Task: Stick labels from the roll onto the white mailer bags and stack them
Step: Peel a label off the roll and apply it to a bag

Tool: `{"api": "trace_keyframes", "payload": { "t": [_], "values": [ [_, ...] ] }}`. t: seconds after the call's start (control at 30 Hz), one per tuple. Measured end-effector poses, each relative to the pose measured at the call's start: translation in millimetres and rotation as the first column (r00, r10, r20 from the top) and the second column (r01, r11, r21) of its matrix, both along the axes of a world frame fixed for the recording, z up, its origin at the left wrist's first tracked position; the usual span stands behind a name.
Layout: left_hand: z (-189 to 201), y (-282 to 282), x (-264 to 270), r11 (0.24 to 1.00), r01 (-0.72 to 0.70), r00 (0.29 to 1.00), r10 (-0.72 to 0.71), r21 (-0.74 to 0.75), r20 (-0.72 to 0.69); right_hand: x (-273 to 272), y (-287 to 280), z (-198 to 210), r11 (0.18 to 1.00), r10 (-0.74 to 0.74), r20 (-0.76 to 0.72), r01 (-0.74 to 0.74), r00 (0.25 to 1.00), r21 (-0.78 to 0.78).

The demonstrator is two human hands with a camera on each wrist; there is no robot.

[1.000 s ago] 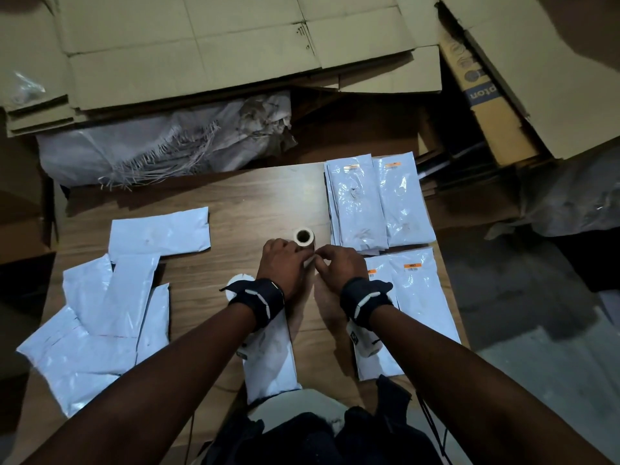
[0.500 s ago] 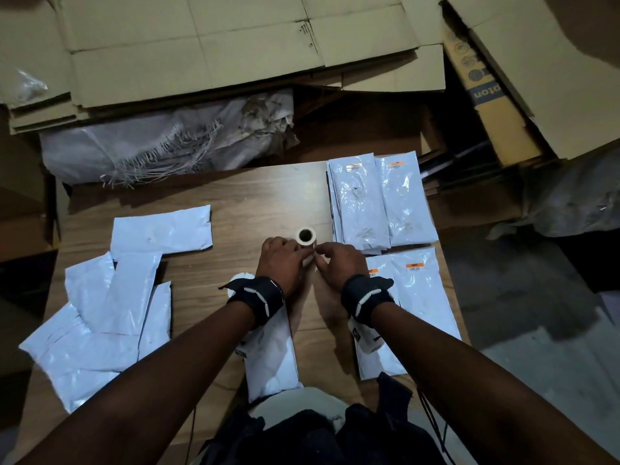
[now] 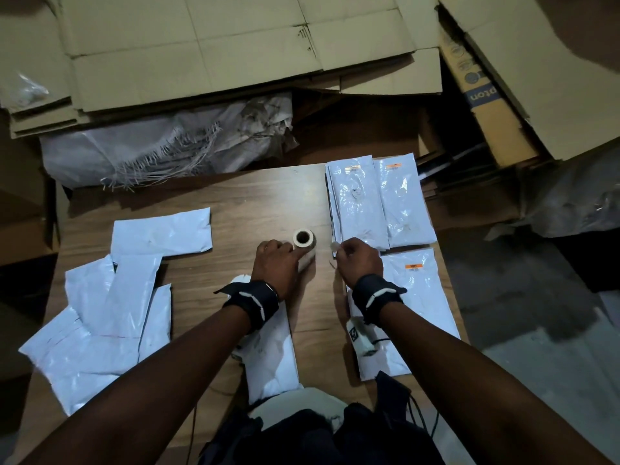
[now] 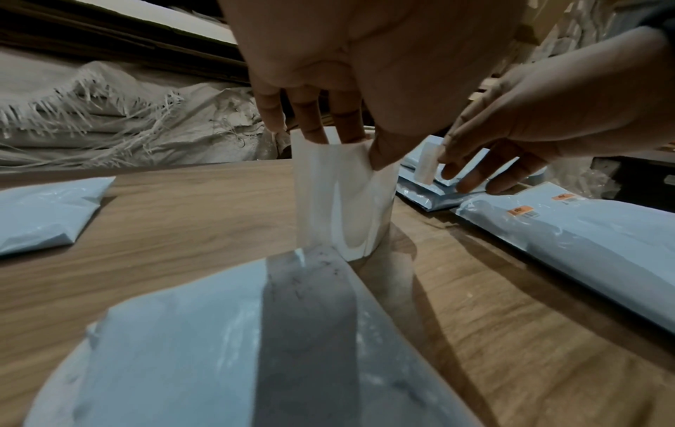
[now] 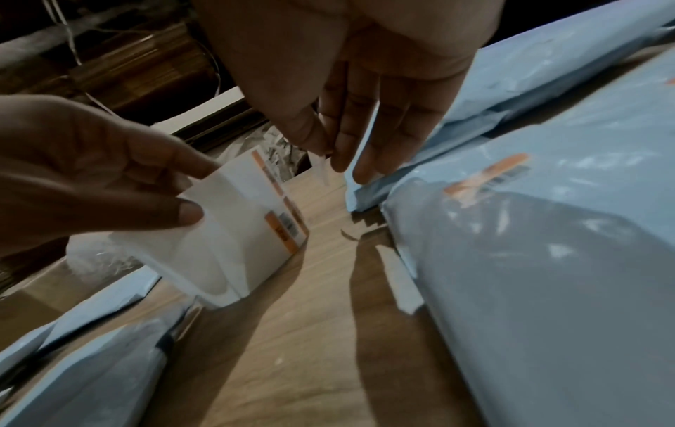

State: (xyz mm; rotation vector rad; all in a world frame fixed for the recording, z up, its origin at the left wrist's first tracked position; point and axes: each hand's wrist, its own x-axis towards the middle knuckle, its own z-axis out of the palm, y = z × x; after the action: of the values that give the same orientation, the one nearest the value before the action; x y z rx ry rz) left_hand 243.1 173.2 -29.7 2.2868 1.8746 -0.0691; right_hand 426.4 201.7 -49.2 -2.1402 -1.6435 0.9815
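Observation:
The label roll (image 3: pixel 304 241) stands upright mid-table, its white backing strip (image 4: pixel 336 199) hanging loose. My left hand (image 3: pixel 276 263) grips the roll (image 5: pixel 233 245) and its strip between thumb and fingers. My right hand (image 3: pixel 355 260) has come away to the right and pinches a small peeled label (image 4: pixel 428 166) between thumb and forefinger; the label (image 5: pixel 323 170) shows edge-on in the right wrist view. An unlabelled white mailer bag (image 3: pixel 271 357) lies under my left forearm. Labelled bags (image 3: pixel 416 297) with orange stickers lie under my right wrist.
Two stacks of labelled bags (image 3: pixel 372 199) sit at the table's far right. Several unlabelled bags (image 3: pixel 110 297) are spread over the left of the wooden table (image 3: pixel 255 203). Flattened cardboard (image 3: pixel 235 45) and a frayed woven sack (image 3: pixel 161 142) lie beyond the far edge.
My hands were together at the roll; now the right hand has pulled away to the right with a label peeled off. The left hand stays on the roll.

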Motion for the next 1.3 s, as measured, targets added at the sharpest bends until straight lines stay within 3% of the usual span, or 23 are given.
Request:
{"api": "trace_keyframes", "payload": {
  "t": [0.2, 0.27, 0.3, 0.37, 0.4, 0.43, 0.57, 0.8, 0.9, 1.0, 1.17, 1.3],
  "values": [
    [14.8, -11.9, -1.6, 0.984, -0.114, 0.978, 0.086, 0.137, 0.192, 17.6, -25.0, 13.9, 0.998, -0.058, -0.136, 0.057, 0.989, -0.008],
    [19.6, -21.3, -4.7, 0.974, -0.224, 0.911, 0.195, 0.039, 0.363, 20.9, -36.4, 17.6, 1.0, -0.004, -0.149, 0.007, 0.989, 0.021],
    [22.2, -26.3, -5.9, 0.956, -0.27, 0.831, 0.29, -0.113, 0.475, 21.9, -41.7, 18.6, 0.998, 0.045, -0.134, -0.038, 0.99, 0.054],
    [34.8, -32.9, -6.1, 0.841, -0.252, 0.5, 0.537, -0.479, 0.68, 19.9, -50.1, 21.1, 0.983, 0.149, -0.077, -0.14, 0.986, 0.115],
    [42.8, -36.3, -5.7, 0.775, -0.199, 0.337, 0.629, -0.599, 0.701, 17.4, -53.3, 24.2, 0.974, 0.194, -0.048, -0.186, 0.98, 0.133],
    [50.6, -40.0, -5.3, 0.733, -0.153, 0.253, 0.677, -0.663, 0.691, 14.6, -55.9, 27.2, 0.963, 0.231, -0.021, -0.226, 0.973, 0.145],
    [60.2, -52.7, -10.4, 0.742, -0.045, 0.288, 0.651, -0.669, 0.703, 5.6, -59.7, 31.3, 0.935, 0.309, 0.042, -0.311, 0.95, 0.171],
    [51.4, -66.3, -32.4, 0.83, -0.13, 0.304, 0.555, -0.543, 0.775, -9.9, -61.7, 40.0, 0.893, 0.402, 0.131, -0.42, 0.906, 0.16],
    [42.4, -72.6, -41.0, 0.847, -0.139, 0.332, 0.528, -0.513, 0.782, -16.0, -65.1, 32.4, 0.913, 0.377, 0.017, -0.375, 0.926, 0.162],
    [31.0, -82.7, -52.0, 0.851, -0.235, 0.347, 0.525, -0.47, 0.777, -27.2, -69.2, 23.6, 0.948, 0.314, -0.154, -0.301, 0.937, 0.104],
    [14.3, -101.1, -71.7, 0.832, -0.287, 0.392, 0.554, -0.474, 0.735, -53.6, -78.6, 36.2, 0.951, 0.214, -0.494, -0.294, 0.843, -0.09],
    [10.3, -112.4, -79.0, 0.824, -0.298, 0.382, 0.566, -0.482, 0.731, -72.6, -85.7, 31.8, 0.932, 0.159, -0.573, -0.315, 0.804, -0.182]
  ]
}}
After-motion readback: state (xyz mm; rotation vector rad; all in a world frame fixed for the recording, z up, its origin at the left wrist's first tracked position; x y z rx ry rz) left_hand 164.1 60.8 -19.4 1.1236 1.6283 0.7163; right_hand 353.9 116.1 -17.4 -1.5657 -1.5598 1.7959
